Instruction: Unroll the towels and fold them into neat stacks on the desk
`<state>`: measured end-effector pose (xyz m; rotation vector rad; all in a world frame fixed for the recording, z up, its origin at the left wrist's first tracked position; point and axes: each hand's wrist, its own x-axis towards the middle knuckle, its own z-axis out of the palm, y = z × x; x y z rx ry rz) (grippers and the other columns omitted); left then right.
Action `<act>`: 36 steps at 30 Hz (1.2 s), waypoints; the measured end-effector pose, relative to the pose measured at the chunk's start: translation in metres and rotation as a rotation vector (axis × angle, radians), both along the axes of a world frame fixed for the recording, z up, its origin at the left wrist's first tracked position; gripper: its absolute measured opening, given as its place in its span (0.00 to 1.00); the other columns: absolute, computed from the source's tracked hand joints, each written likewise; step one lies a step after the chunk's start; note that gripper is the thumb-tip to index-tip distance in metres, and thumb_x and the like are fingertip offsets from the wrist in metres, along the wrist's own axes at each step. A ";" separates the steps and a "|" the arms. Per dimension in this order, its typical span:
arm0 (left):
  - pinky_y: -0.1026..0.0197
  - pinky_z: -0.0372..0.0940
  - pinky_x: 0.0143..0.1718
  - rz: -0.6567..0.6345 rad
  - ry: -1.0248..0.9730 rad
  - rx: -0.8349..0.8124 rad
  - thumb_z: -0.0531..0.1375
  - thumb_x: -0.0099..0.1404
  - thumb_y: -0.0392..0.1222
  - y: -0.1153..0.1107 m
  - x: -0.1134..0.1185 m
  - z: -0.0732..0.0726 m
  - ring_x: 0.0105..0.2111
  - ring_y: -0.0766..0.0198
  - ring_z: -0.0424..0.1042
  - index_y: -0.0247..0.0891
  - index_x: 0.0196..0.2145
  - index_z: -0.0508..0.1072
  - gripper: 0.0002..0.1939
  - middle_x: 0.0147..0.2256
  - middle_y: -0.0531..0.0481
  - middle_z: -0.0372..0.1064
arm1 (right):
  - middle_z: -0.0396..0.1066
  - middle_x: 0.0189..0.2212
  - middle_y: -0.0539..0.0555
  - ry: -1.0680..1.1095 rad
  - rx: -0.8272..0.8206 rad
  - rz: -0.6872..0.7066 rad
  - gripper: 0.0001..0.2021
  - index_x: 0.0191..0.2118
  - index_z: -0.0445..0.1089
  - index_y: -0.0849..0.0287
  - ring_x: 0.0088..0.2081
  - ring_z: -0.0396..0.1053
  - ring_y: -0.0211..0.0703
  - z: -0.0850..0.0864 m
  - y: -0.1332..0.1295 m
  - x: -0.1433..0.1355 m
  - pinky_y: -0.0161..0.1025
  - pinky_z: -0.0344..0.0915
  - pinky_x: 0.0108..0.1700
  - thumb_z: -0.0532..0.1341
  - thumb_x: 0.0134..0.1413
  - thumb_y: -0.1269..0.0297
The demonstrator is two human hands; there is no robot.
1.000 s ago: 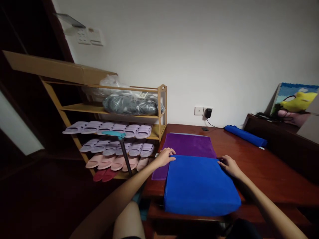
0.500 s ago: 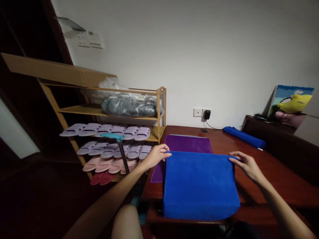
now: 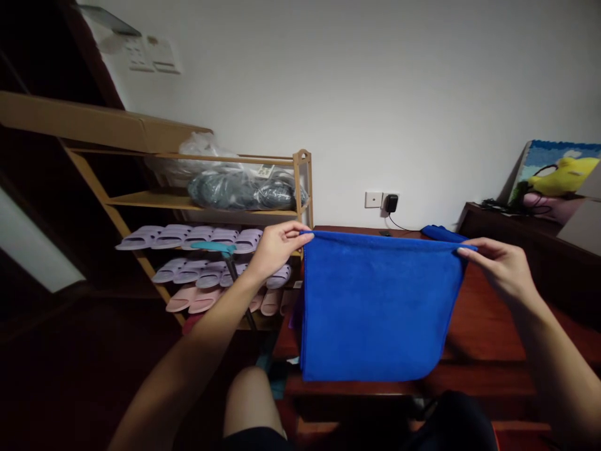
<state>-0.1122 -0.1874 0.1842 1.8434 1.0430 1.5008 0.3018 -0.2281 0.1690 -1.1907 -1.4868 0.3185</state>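
Location: apparently a home. I observe rows of slippers (image 3: 171, 237) on a wooden rack (image 3: 150, 199), a reddish-brown table (image 3: 488, 319), a colourful picture (image 3: 544, 155).

Blue cloth (image 3: 375, 307) — plain, layered at left edge | top edge taut, nearly straight | hanging — before wooden table (image 3: 488, 313)

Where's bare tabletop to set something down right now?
Right side: bare red-brown table, between the blue cloth and right forearm. Crowded: shoe rack, rows of slippers low down; dark ledge, holding picture and cables. Behind the cloth: mostly hidden.
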 end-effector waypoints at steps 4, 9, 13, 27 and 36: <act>0.67 0.62 0.26 -0.001 -0.096 0.069 0.68 0.49 0.52 0.013 0.006 0.018 0.24 0.68 0.67 0.33 0.31 0.74 0.19 0.24 0.52 0.69 | 0.73 0.29 0.50 0.047 0.067 0.020 0.13 0.33 0.75 0.54 0.30 0.69 0.40 0.022 0.015 -0.005 0.38 0.68 0.33 0.69 0.42 0.53; 0.67 0.60 0.24 -0.011 -0.157 0.087 0.68 0.48 0.51 0.024 0.011 0.032 0.22 0.69 0.65 0.33 0.30 0.73 0.18 0.23 0.54 0.67 | 0.72 0.28 0.50 0.099 0.078 0.083 0.13 0.33 0.74 0.55 0.27 0.67 0.37 0.037 0.038 -0.005 0.36 0.66 0.29 0.68 0.42 0.53; 0.68 0.58 0.23 -0.008 -0.163 0.129 0.68 0.48 0.50 0.032 0.010 0.042 0.22 0.70 0.64 0.33 0.29 0.73 0.17 0.22 0.54 0.67 | 0.70 0.26 0.49 0.139 0.078 0.106 0.14 0.32 0.74 0.56 0.25 0.64 0.35 0.044 0.049 -0.007 0.34 0.64 0.27 0.69 0.41 0.53; 0.67 0.58 0.27 0.149 -0.068 -0.028 0.69 0.45 0.43 0.119 0.011 0.012 0.25 0.69 0.64 0.34 0.26 0.76 0.11 0.22 0.56 0.68 | 0.69 0.23 0.49 0.090 -0.109 0.074 0.23 0.32 0.75 0.63 0.23 0.60 0.32 0.012 0.128 -0.016 0.31 0.56 0.23 0.69 0.34 0.47; 0.69 0.47 0.13 0.182 -0.015 -0.423 0.65 0.57 0.39 0.171 0.023 -0.039 0.11 0.71 0.62 0.29 0.31 0.72 0.09 0.16 0.52 0.67 | 0.61 0.12 0.45 0.128 -0.255 0.037 0.28 0.29 0.73 0.66 0.16 0.54 0.30 -0.045 0.193 -0.030 0.31 0.49 0.18 0.69 0.27 0.42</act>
